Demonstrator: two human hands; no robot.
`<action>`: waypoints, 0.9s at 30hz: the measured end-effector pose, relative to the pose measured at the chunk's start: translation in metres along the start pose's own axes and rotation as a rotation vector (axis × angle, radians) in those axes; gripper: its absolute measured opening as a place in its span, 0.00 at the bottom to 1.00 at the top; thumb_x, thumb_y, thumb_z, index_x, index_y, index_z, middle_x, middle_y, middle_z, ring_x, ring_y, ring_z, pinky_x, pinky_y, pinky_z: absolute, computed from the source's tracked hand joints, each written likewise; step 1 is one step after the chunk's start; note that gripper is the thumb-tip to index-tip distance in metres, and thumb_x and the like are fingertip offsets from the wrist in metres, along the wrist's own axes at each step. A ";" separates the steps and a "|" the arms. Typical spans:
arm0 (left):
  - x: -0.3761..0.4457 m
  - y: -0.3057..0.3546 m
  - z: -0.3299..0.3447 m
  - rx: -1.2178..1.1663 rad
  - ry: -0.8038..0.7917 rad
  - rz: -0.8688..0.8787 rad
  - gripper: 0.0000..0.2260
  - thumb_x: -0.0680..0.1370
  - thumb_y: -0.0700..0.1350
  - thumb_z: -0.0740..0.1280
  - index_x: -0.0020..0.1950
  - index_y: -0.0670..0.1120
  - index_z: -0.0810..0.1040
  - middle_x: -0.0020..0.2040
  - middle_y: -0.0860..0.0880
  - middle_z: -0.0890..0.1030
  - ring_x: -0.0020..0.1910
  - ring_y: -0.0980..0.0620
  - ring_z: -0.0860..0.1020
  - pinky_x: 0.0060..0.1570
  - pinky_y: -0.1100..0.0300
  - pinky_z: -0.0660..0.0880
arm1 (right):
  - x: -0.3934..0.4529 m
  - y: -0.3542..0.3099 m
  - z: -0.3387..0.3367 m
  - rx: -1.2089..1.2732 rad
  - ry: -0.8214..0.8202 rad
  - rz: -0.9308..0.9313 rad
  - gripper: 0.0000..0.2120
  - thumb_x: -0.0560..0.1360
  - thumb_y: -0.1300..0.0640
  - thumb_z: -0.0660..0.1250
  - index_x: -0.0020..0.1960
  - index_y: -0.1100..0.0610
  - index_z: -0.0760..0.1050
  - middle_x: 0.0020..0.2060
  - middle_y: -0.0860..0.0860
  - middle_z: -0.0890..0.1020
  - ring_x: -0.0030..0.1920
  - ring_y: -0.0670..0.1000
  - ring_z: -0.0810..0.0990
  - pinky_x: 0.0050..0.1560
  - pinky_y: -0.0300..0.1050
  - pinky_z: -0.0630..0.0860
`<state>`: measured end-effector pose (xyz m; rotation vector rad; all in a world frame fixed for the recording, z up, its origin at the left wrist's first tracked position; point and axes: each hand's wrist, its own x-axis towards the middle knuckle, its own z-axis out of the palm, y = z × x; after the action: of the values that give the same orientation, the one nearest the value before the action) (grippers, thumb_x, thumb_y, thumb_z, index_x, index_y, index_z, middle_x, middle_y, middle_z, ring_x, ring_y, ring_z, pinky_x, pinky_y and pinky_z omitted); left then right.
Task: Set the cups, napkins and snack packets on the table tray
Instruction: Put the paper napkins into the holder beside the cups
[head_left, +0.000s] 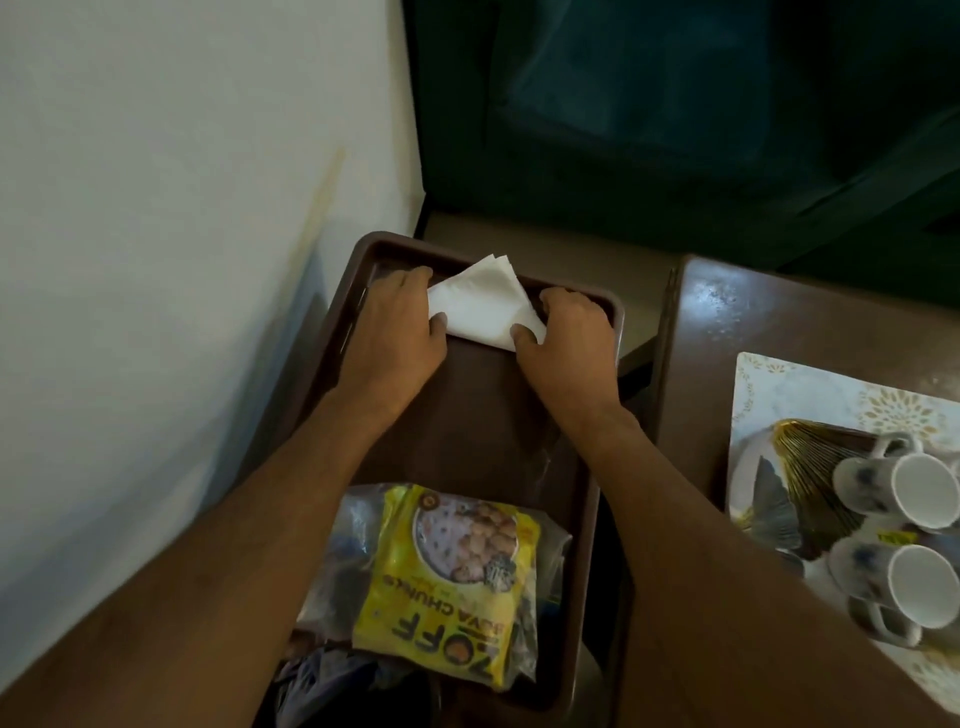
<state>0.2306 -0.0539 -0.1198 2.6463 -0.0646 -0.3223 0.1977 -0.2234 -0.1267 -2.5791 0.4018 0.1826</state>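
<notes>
A brown tray (582, 499) lies in front of me, its long side running away from me. At its far end sits a stack of white napkins (480, 301), turned like a diamond. My left hand (395, 327) grips the stack's left edge and my right hand (563, 343) grips its right corner, thumbs on top. At the near end of the tray lies a yellow snack packet (452, 582) over other clear packets (343, 566). Two white cups (893, 488) lie on their sides to the right, off the tray.
The cups rest on a patterned placemat (779, 395) with a gold-ribbed plate (810, 467), on a brown table (753, 312) at the right. A white wall (156, 208) runs close along the left. A dark green seat (675, 114) stands behind.
</notes>
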 end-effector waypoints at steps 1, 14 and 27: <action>0.002 -0.002 0.002 0.011 -0.005 0.006 0.25 0.82 0.46 0.70 0.77 0.42 0.69 0.74 0.41 0.74 0.75 0.42 0.71 0.77 0.49 0.67 | 0.001 0.000 0.003 -0.024 0.002 0.005 0.23 0.79 0.51 0.70 0.71 0.57 0.73 0.66 0.54 0.79 0.67 0.54 0.76 0.72 0.51 0.73; 0.010 -0.007 0.010 0.050 -0.005 -0.063 0.21 0.77 0.47 0.76 0.68 0.47 0.77 0.69 0.44 0.76 0.72 0.41 0.70 0.73 0.41 0.64 | 0.007 0.001 0.006 0.119 0.023 0.084 0.11 0.76 0.59 0.74 0.57 0.56 0.80 0.56 0.52 0.82 0.48 0.46 0.77 0.56 0.41 0.78; -0.016 -0.002 -0.012 -0.246 0.073 0.086 0.11 0.83 0.46 0.68 0.59 0.39 0.81 0.58 0.41 0.84 0.52 0.54 0.75 0.45 0.73 0.66 | -0.019 0.008 -0.019 0.383 -0.012 0.000 0.15 0.78 0.53 0.73 0.62 0.57 0.80 0.59 0.51 0.83 0.58 0.48 0.80 0.60 0.46 0.80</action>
<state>0.2179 -0.0452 -0.1068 2.4006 -0.1082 -0.1914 0.1780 -0.2345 -0.1103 -2.2007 0.3900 0.1087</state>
